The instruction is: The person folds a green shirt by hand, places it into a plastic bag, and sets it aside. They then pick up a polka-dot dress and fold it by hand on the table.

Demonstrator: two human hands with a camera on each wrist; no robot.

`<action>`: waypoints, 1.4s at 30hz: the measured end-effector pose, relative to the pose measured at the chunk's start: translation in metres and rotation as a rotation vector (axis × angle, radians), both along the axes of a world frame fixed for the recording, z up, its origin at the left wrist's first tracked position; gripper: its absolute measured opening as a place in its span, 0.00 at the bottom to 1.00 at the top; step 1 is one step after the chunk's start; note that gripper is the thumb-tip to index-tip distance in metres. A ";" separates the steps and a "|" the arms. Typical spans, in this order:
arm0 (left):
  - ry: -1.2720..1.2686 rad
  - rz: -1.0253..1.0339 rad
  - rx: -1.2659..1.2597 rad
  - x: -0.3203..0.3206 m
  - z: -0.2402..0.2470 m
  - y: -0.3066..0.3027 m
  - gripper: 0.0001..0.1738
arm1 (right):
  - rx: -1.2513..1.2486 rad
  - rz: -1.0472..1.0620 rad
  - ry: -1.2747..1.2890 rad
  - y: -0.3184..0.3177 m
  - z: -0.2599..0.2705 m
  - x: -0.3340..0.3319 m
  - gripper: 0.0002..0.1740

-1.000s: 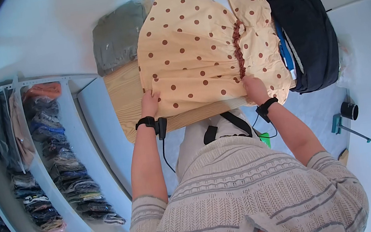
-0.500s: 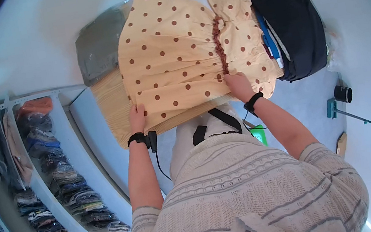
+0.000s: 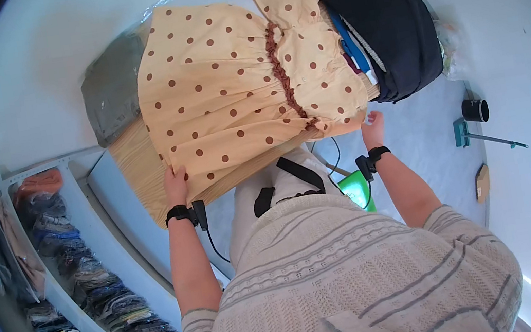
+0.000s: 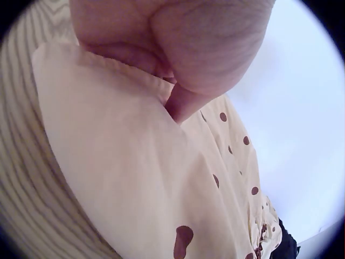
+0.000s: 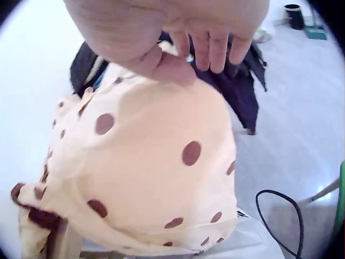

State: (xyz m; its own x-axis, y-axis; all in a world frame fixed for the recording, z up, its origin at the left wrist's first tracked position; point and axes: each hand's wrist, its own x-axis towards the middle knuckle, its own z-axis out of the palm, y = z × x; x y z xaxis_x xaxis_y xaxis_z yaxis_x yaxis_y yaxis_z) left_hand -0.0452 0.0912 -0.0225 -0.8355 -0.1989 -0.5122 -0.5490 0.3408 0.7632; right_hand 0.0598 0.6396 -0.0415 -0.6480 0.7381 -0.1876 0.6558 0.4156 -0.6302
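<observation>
A cream dress with brown polka dots lies spread over a wooden table, its skirt to the left and its bodice to the right of a brown ruffled waist trim. At the near corner of the hem, my left hand pinches the cloth between thumb and curled fingers; in the left wrist view the thumb presses on the fabric. My right hand is beside the near sleeve, just off the table's front edge. Its fingers hang fairly straight and apart, and the thumb overlaps the sleeve's edge in the right wrist view.
A dark garment pile lies at the table's right end, with blue folded cloth under it. To the left sits a grey plastic-wrapped package. Shelves of bagged clothes stand at left. A green stool is near the legs.
My right hand has let go of the dress near the waist and moved right to the sleeve. The left hand keeps its hold on the hem. The head view has shifted.
</observation>
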 end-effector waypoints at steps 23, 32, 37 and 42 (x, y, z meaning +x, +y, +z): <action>0.160 0.148 0.029 0.002 0.030 0.015 0.15 | -1.369 -0.001 -0.006 0.043 0.133 -0.071 0.22; 0.002 0.145 -0.077 -0.009 -0.003 -0.004 0.17 | -0.807 0.081 0.086 0.002 0.095 -0.108 0.27; 0.000 0.138 -0.091 -0.006 -0.003 -0.003 0.16 | -0.838 0.167 -0.082 -0.046 0.063 -0.069 0.19; 0.023 0.208 0.104 -0.004 0.004 0.001 0.18 | -1.269 0.094 -0.091 -0.077 0.063 -0.068 0.22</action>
